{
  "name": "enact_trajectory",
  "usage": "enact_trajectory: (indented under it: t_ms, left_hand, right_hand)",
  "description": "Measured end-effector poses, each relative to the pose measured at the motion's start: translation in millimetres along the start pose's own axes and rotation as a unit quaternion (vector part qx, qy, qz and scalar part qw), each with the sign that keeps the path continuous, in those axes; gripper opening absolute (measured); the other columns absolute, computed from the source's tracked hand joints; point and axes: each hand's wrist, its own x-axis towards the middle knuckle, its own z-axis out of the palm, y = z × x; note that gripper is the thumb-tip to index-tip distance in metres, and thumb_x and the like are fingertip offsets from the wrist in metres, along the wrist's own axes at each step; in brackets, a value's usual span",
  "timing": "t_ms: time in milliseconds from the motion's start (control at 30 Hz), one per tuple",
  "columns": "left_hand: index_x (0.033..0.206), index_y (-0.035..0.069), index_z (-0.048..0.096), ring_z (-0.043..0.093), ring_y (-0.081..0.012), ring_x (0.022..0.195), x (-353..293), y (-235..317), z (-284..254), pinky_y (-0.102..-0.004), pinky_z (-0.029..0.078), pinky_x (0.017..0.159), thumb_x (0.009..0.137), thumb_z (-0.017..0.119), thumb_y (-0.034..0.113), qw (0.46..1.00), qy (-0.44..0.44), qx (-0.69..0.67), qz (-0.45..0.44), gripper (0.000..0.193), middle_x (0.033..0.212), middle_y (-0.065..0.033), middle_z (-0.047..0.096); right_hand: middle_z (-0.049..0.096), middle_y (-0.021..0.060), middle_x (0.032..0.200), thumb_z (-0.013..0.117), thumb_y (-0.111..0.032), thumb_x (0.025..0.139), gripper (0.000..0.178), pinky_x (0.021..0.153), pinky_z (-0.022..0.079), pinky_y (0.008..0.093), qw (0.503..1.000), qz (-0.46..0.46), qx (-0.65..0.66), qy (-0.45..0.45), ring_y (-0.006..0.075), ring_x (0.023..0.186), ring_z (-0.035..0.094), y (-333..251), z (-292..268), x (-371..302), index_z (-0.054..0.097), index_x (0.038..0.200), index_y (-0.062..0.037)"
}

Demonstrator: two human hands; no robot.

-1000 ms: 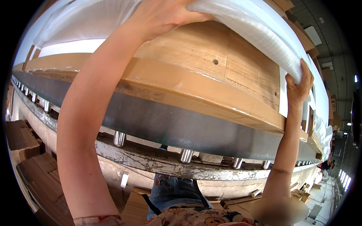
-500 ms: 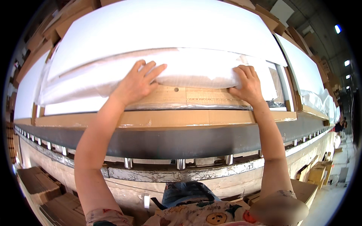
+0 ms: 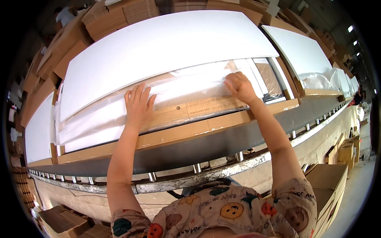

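A thin white foam sheet [image 3: 184, 88] lies crumpled along a wood-grain panel [image 3: 206, 106] inside a long, shallow cardboard box [image 3: 178, 137]. My left hand [image 3: 139, 104] rests on the sheet with its fingers stretched out and apart. Farther right, my right hand [image 3: 240, 86] has its fingers curled in and closed at the sheet's right part. Beyond the hands, a large white board [image 3: 170, 47] covers the far side of the box. A small round hole shows in the wood-grain panel.
The box sits on a dark conveyor belt [image 3: 198, 150] with metal rollers [image 3: 197, 168] along its near edge. Another box with a white board [image 3: 297, 51] stands to the right. Stacked cardboard [image 3: 141, 14] rises behind, and more cartons [image 3: 327, 182] lie at the lower right.
The whole view has tilted and shifted. My left hand has flattened, with its fingers pointing more away from me. My right hand stays curled at the sheet's right part.
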Motion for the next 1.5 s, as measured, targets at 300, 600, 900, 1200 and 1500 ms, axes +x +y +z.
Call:
enact_trajectory:
  t_ms: [300,600,900,1200,1500]
  left_hand:
    - [0.112,0.004,0.061,0.056,-0.0261,0.100,-12.5,-7.6,7.6,-0.0419,0.036,0.093,0.087,0.064,0.024,0.993,-0.116,0.008,-0.028,0.032,0.109,-0.0105,0.062]
    - [0.113,0.006,0.060,0.056,-0.0275,0.101,-13.7,-0.5,6.6,-0.0438,0.036,0.093,0.086,0.064,0.023,0.991,-0.128,0.003,-0.031,0.032,0.108,-0.0112,0.062]
    - [0.116,0.005,0.059,0.055,-0.0334,0.105,-42.0,-24.2,-17.2,-0.0476,0.039,0.091,0.085,0.063,0.022,0.976,-0.178,-0.052,-0.115,0.035,0.111,-0.0151,0.061]
    - [0.113,0.008,0.058,0.055,-0.0229,0.099,-23.3,-2.0,-6.4,-0.0413,0.036,0.092,0.090,0.058,0.030,0.985,-0.157,0.017,-0.063,0.032,0.103,-0.0078,0.060]
    - [0.112,0.009,0.057,0.054,-0.0227,0.099,-24.7,0.6,-4.7,-0.0400,0.036,0.093,0.089,0.058,0.032,0.987,-0.142,0.024,-0.077,0.033,0.102,-0.0068,0.059]
  right_hand:
    - [0.063,0.0203,0.090,0.059,-0.010,0.087,0.022,0.073,0.050,0.0450,0.974,0.214,-0.071,-0.022,0.0402,0.082,0.061,115.8,-34.4,-46.6,0.064,0.108,-0.0039]
    - [0.061,0.0191,0.092,0.061,-0.010,0.083,0.015,0.075,0.050,0.0452,0.973,0.207,-0.058,-0.087,0.0379,0.086,0.060,112.5,-46.2,-53.9,0.066,0.096,-0.0035]
    - [0.056,0.0220,0.120,0.054,-0.007,0.085,0.016,0.102,0.037,0.0477,0.985,0.015,-0.118,-0.124,0.0387,0.115,0.049,138.1,6.9,-3.1,0.062,0.096,0.0007]
    - [0.038,0.0313,0.140,0.040,-0.037,0.099,0.061,0.113,0.020,0.0493,0.972,0.056,-0.110,-0.199,0.0468,0.132,0.029,204.1,14.2,18.8,0.034,0.138,0.0099]
    - [0.036,0.0309,0.142,0.034,-0.048,0.099,0.069,0.114,0.016,0.0488,0.946,0.118,-0.158,-0.258,0.0459,0.134,0.027,195.3,48.7,64.7,0.037,0.138,0.0088]
